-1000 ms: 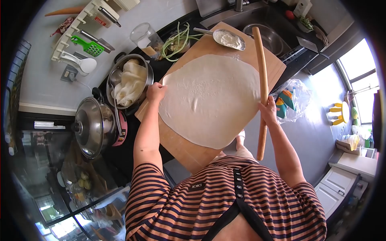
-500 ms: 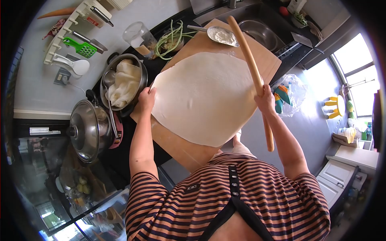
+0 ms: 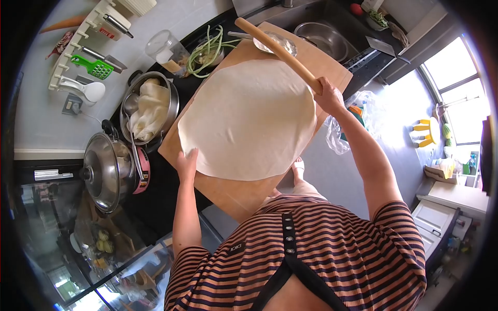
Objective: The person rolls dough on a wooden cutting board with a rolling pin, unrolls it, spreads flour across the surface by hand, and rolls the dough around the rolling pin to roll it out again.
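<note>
A large round sheet of rolled dough (image 3: 244,119) lies spread on a wooden board (image 3: 233,199). At its lower left edge, my left hand (image 3: 187,165) has thumb and fingers closed on the rim of the dough. My right hand (image 3: 328,97) is wrapped round a long wooden rolling pin (image 3: 280,52) near the dough's right edge. The pin slants up to the left, over the dough's upper right edge and partly across a metal bowl of flour (image 3: 282,42) at the board's far end. Its lower end is hidden by my right hand and forearm.
Left of the board stand a pot holding pale cloth (image 3: 150,111) and a lidded pot (image 3: 108,166). Behind are a clear jar (image 3: 162,46), green stalks (image 3: 199,57) and a sink with a steel basin (image 3: 324,39). A plastic bag (image 3: 340,137) lies beyond the right edge.
My left hand has moved down along the dough's left edge. My right hand has risen, and the rolling pin has swung leftward at its upper end, now slanting more over the flour bowl.
</note>
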A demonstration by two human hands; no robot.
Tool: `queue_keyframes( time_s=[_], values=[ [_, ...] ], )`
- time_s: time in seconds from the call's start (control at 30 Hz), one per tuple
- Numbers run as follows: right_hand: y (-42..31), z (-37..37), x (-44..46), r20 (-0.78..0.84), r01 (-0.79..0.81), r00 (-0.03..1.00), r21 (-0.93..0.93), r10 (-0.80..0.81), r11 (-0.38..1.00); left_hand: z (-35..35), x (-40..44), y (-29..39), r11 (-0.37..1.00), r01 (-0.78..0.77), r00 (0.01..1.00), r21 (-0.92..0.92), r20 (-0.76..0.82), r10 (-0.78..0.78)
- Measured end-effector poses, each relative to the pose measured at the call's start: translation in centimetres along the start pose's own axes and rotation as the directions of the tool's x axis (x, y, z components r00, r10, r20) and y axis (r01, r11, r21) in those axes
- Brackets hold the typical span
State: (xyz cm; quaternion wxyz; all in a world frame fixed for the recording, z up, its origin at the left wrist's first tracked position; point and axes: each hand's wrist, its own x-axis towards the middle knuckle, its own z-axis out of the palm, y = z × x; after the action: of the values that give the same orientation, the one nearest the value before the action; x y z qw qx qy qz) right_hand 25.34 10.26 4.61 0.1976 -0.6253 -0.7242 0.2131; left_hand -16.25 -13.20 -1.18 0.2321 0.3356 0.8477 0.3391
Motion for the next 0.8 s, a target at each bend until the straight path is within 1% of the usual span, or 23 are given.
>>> queue_keyframes(
  time_s=[0.03, 0.13, 0.17, 0.2, 0.23, 0.27, 0.3, 0.37, 0.4, 0.43, 0.47, 0.5, 0.53, 0.57, 0.6, 0.63, 0.67, 0.73, 0.8],
  values=[
    [0.5, -0.4, -0.3, -0.022, -0.002, 1.000, 0.001, 0.003, 1.000, -0.5, -0.8, 0.7, 0.999, 0.013, 1.000, 0.044, -0.007, -0.013],
    [1.5, -2.3, -2.1, -0.006, -0.058, 0.998, 0.011, 0.058, 0.998, -0.4, -2.3, 1.3, 0.987, 0.062, 0.998, 0.147, -0.041, -0.057],
    [2.0, -2.7, -2.9, -0.008, -0.044, 0.999, 0.030, 0.044, 0.999, -0.3, -2.7, 1.4, 0.981, 0.081, 0.996, 0.178, -0.055, -0.072],
    [2.5, -2.8, -3.9, -0.023, -0.065, 0.998, 0.076, 0.066, 0.995, 0.2, -3.3, 1.7, 0.986, 0.165, 0.985, -0.023, -0.041, -0.166],
    [3.2, -2.8, -4.8, -0.040, -0.084, 0.995, 0.123, 0.089, 0.989, 1.0, -4.0, 2.2, 0.944, 0.244, 0.968, -0.222, -0.008, -0.251],
    [3.7, -2.8, -5.7, -0.055, -0.103, 0.992, 0.169, 0.114, 0.980, 1.5, -4.5, 2.6, 0.857, 0.315, 0.944, -0.407, 0.044, -0.326],
    [4.0, -3.1, -6.6, -0.074, -0.088, 0.992, 0.171, 0.102, 0.981, 1.8, -4.6, 1.7, 0.851, 0.300, 0.950, -0.431, 0.058, -0.306],
    [5.0, -3.5, -8.2, -0.090, -0.084, 0.990, 0.209, 0.104, 0.974, 0.2, -4.3, 1.4, 0.937, 0.338, 0.938, -0.093, 0.111, -0.328],
    [5.2, -3.9, -8.9, -0.088, -0.094, 0.989, 0.227, 0.117, 0.969, -0.2, -4.1, 1.8, 0.938, 0.335, 0.930, 0.084, 0.130, -0.344],
    [5.6, -4.2, -9.4, -0.068, -0.135, 0.985, 0.246, 0.156, 0.960, -0.9, -4.5, 3.7, 0.790, 0.171, 0.970, 0.589, 0.041, -0.240],
    [5.9, -4.4, -9.8, -0.045, -0.178, 0.979, 0.266, 0.197, 0.947, -0.3, -4.6, 4.5, 0.800, 0.052, 0.999, 0.598, -0.021, -0.049],
    [6.2, -4.8, -10.1, -0.028, -0.192, 0.978, 0.273, 0.208, 0.943, 0.9, -5.1, 5.5, 0.787, -0.067, 0.987, 0.613, -0.076, 0.144],
    [6.4, -5.2, -10.4, -0.010, -0.207, 0.976, 0.279, 0.219, 0.938, 2.4, -5.7, 6.6, 0.752, -0.181, 0.936, 0.634, -0.125, 0.330],
    [6.7, -5.6, -10.7, 0.010, -0.222, 0.974, 0.283, 0.228, 0.933, 4.5, -6.0, 8.8, 0.740, -0.371, 0.903, 0.561, 0.035, 0.427],
    [7.1, -5.7, -10.8, 0.024, -0.235, 0.971, 0.288, 0.239, 0.928, 7.0, -6.3, 11.3, 0.707, -0.541, 0.834, 0.455, 0.180, 0.522],
    [7.5, -5.7, -10.8, 0.035, -0.247, 0.968, 0.295, 0.248, 0.923, 10.6, -6.5, 11.1, 0.580, -0.668, 0.727, 0.467, 0.239, 0.644],
    [7.8, -5.7, -10.8, 0.046, -0.259, 0.965, 0.303, 0.258, 0.917, 13.5, -7.0, 13.3, 0.570, -0.745, 0.665, 0.345, 0.328, 0.671],
    [8.2, -5.9, -10.5, 0.070, -0.272, 0.962, 0.303, 0.263, 0.914, 18.1, -7.8, 17.6, 0.472, -0.835, 0.550, 0.281, 0.433, 0.714],
    [9.0, -5.9, -10.3, 0.088, -0.269, 0.963, 0.297, 0.254, 0.916, 22.3, -7.3, 20.0, 0.362, -0.910, 0.413, 0.201, 0.507, 0.756]
  ],
)
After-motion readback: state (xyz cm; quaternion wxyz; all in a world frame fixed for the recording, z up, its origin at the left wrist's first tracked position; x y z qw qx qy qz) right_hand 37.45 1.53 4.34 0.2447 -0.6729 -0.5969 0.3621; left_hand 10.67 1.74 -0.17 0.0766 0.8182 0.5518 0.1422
